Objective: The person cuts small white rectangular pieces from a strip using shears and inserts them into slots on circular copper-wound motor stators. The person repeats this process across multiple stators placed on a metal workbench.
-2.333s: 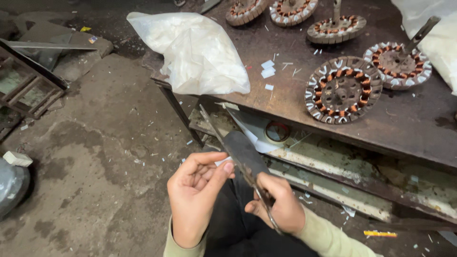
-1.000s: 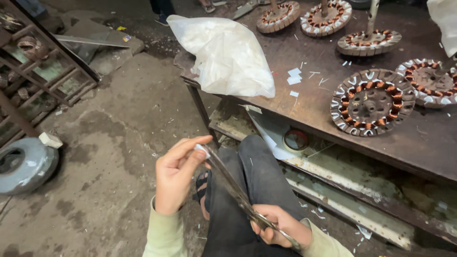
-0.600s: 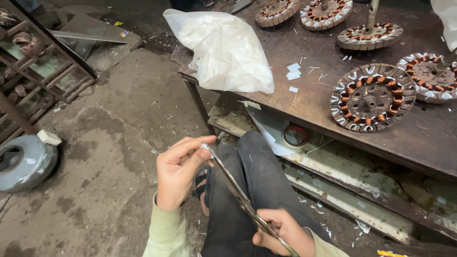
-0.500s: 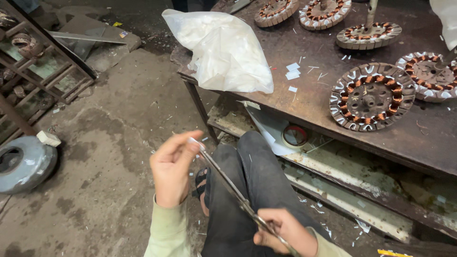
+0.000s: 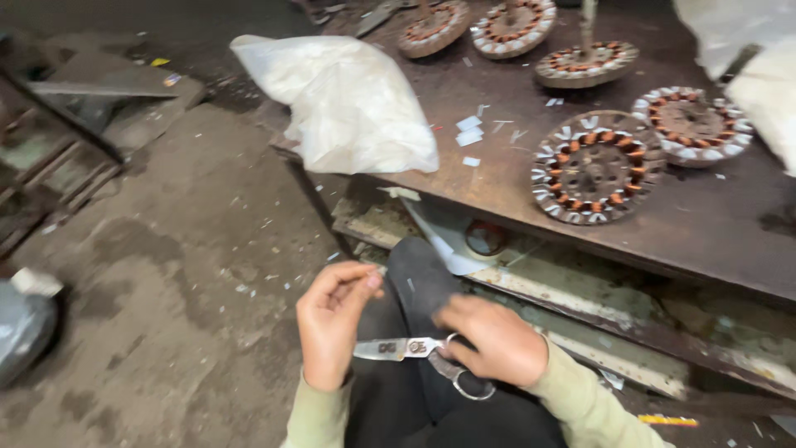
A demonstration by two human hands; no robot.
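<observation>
My right hand [image 5: 491, 338] grips the handles of a pair of metal scissors [image 5: 396, 348] above my dark trouser leg [image 5: 414, 282]; the blades point left and lie nearly level. My left hand [image 5: 332, 319] is just above the blade tips, with thumb and forefinger pinched together; whether they pinch anything is too small to tell. Both sleeves are pale green.
A brown metal workbench [image 5: 713, 224] to the right carries several round motor stators with copper windings [image 5: 593, 166], small white paper bits [image 5: 469, 133] and a white plastic bag [image 5: 344, 99] at its left end. A lower shelf [image 5: 580, 290] sits under it. Metal racks [image 5: 58, 158] stand at the left on the dirty concrete floor.
The scissors have swung down from a steep diagonal to nearly level. My right hand has come up and left towards my left hand. The long strip earlier seen between my hands is gone.
</observation>
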